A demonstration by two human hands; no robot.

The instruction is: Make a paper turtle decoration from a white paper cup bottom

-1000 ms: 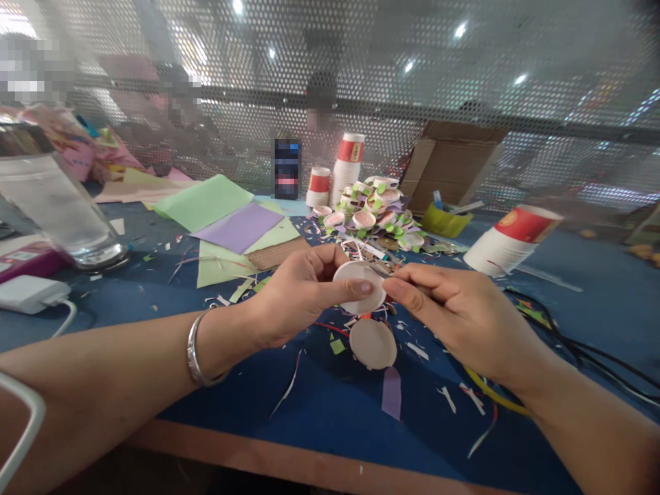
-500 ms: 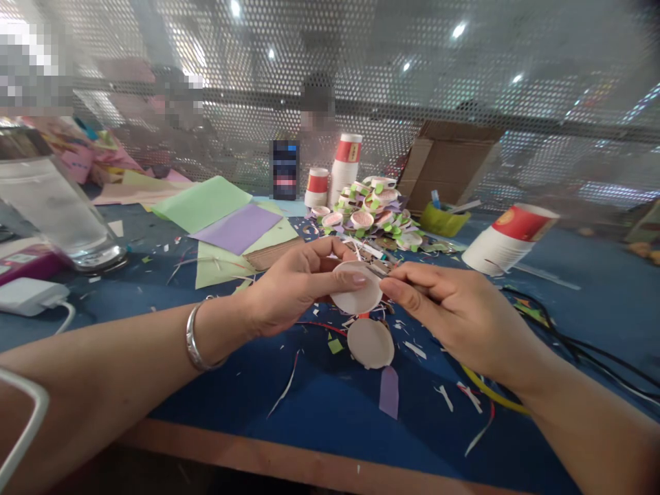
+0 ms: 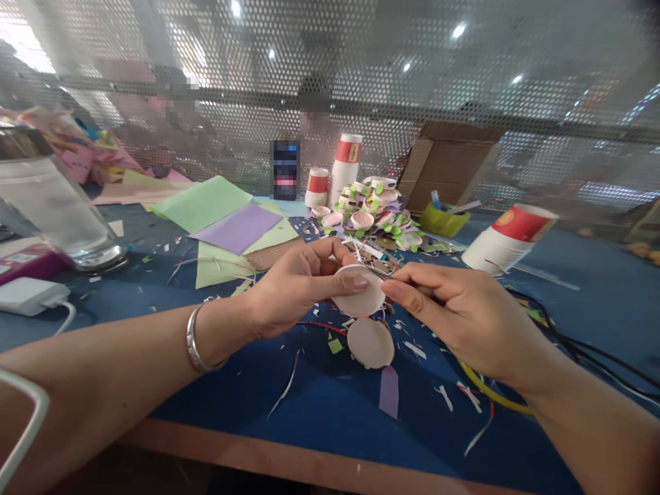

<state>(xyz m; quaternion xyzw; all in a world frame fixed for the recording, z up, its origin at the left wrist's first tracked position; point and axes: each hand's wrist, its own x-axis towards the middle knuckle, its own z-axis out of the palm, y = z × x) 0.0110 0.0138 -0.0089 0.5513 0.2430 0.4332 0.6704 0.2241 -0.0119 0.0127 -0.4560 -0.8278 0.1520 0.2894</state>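
Note:
My left hand (image 3: 314, 282) pinches a white paper cup bottom (image 3: 361, 299), thumb flat on its face and fingers behind it. At the disc's right edge, my right hand (image 3: 438, 302) is closed round a thin, dark metal tool whose kind I cannot make out; most of it is hidden by the fingers. Just below the held piece, a second white paper cup bottom (image 3: 370, 343) lies on the blue table. A purple paper strip (image 3: 389, 393) rests under its lower edge, and a small green paper piece (image 3: 335, 346) is to its left.
Behind my hands rises a pile of cut cup bottoms with green tabs (image 3: 368, 206). Stacked paper cups (image 3: 346, 172) stand beside it, and another cup stack (image 3: 510, 240) leans at right. Coloured paper sheets (image 3: 203, 206) and a glass bottle (image 3: 56, 206) are at left. Scraps litter the table.
The held disc has tilted and shifted slightly down and right. The metal tool shows less now than before. Both hands keep nearly the same place.

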